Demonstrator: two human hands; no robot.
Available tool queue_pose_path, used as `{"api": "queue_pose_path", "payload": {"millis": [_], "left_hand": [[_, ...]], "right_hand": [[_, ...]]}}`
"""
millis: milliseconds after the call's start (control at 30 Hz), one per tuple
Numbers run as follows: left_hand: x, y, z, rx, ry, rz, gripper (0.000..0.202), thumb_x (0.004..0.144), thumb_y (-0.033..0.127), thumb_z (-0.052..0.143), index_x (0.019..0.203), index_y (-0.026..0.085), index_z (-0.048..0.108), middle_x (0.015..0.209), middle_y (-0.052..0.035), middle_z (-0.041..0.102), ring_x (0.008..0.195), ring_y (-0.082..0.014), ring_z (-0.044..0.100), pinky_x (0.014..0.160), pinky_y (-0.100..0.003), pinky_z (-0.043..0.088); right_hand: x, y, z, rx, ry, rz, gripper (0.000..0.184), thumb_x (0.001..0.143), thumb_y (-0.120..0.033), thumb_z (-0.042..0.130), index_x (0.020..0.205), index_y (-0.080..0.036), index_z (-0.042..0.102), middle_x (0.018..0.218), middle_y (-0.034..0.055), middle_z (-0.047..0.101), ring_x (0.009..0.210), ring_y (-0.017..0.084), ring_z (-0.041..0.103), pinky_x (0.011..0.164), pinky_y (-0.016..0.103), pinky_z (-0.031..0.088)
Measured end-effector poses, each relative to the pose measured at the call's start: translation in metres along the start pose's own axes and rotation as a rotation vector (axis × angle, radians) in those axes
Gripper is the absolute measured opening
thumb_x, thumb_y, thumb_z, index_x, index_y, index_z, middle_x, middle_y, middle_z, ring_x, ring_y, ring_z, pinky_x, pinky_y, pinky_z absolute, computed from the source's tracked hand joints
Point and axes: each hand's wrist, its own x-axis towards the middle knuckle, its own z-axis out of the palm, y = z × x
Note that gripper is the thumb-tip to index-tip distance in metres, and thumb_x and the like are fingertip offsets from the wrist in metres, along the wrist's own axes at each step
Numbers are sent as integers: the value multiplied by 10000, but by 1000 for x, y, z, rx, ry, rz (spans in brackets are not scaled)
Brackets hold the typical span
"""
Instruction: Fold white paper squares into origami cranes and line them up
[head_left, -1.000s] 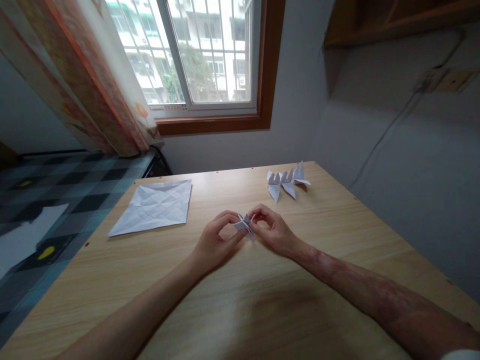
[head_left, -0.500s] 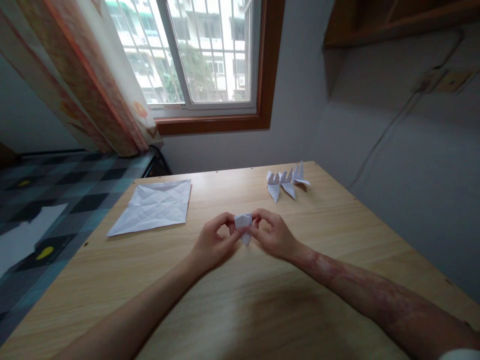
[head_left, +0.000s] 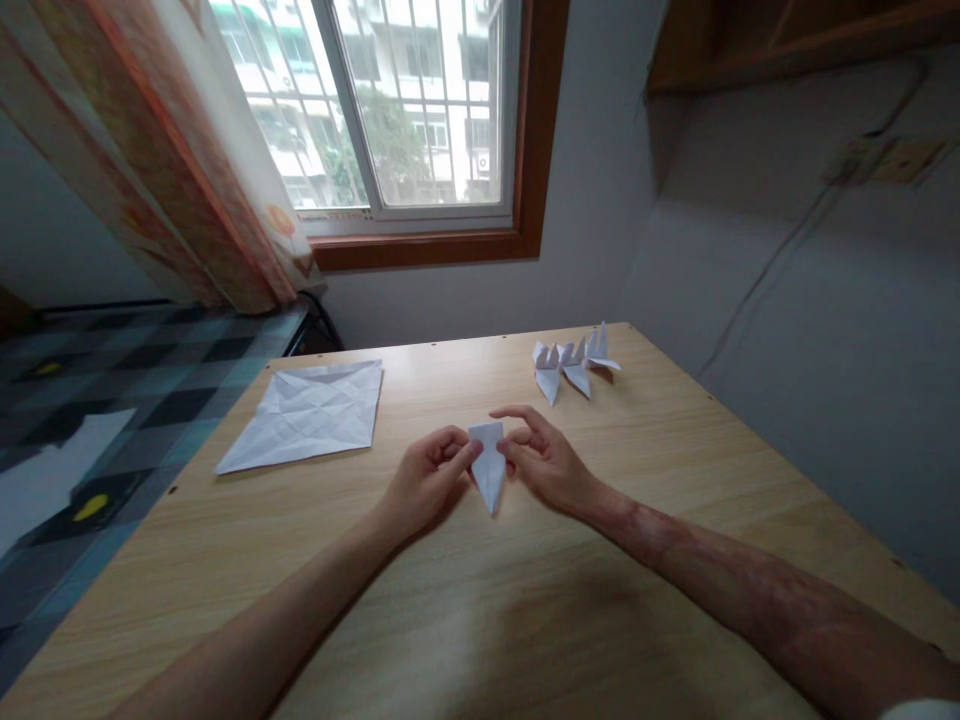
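A small white folded paper (head_left: 489, 472), flat across its top edge and pointed at the bottom, is held between my two hands above the middle of the table. My left hand (head_left: 430, 472) pinches its left edge with thumb and fingers. On the opposite edge, my right hand (head_left: 546, 462) grips it between thumb and bent fingers, while the index finger reaches out above the paper's top. The paper's back side is hidden from me.
A creased white sheet (head_left: 322, 415) lies at the table's left. Folded paper cranes (head_left: 574, 365) stand in a row near the back right. The wooden table (head_left: 480, 620) meets a checked-cloth surface (head_left: 142, 380) on the left, with white paper (head_left: 64, 465) on it. A window (head_left: 427, 110) is behind.
The paper's upper part, folded down half a second ago, now lies flat, and its lower point shows fully. My thumbs have moved apart to its edges; my right index finger has lifted off.
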Motion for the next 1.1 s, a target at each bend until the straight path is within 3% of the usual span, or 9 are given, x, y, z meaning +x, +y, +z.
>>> {"api": "queue_pose_path", "payload": {"millis": [67,200,333,733,967,1100], "left_hand": [[2,0,-2,-26,28,-5,465,936,597,827,819,170,684,733,4,688,675,-142,633,630,-242,488],[4,-1,-6,-77,39,-36,481,913,603,852,801,166,683,722,5,680,663,-135,612,631,-244,469],[3,-2,-7,-109,25,-58,459,921,573,857,801,163,690,716,4,689,654,-133,611,641,-247,467],[2,2,-3,-131,-48,-92,476,922,596,853,810,165,684,698,-6,721,614,-142,657,614,-247,505],[2,-2,-4,-163,-31,-92,466,913,582,866,801,168,682,690,1,700,615,-136,631,623,-248,486],[1,-2,-4,-191,-35,-116,457,912,572,866,801,169,684,694,2,675,620,-133,595,615,-247,451]], "right_hand": [[-1,-4,0,-27,-36,-59,484,1058,-339,701,1523,-306,570,908,-22,714,764,158,645,742,294,530],[-1,-12,0,-103,-98,-179,563,1015,-236,712,1551,-278,544,1136,38,724,903,179,679,903,359,568],[-1,-12,1,-133,-100,-211,603,983,-197,717,1551,-259,526,1142,44,701,932,193,690,968,397,580],[-1,-10,1,-195,-38,-216,474,983,-232,751,1433,-265,606,1246,54,681,875,159,671,925,359,598],[-2,-12,-1,-178,-68,-244,528,978,-213,758,1473,-271,584,1184,45,682,1033,208,690,1099,424,550],[-1,-9,1,-175,-50,-244,469,1002,-215,724,1450,-273,600,1278,63,677,983,185,695,1024,387,580]]}}
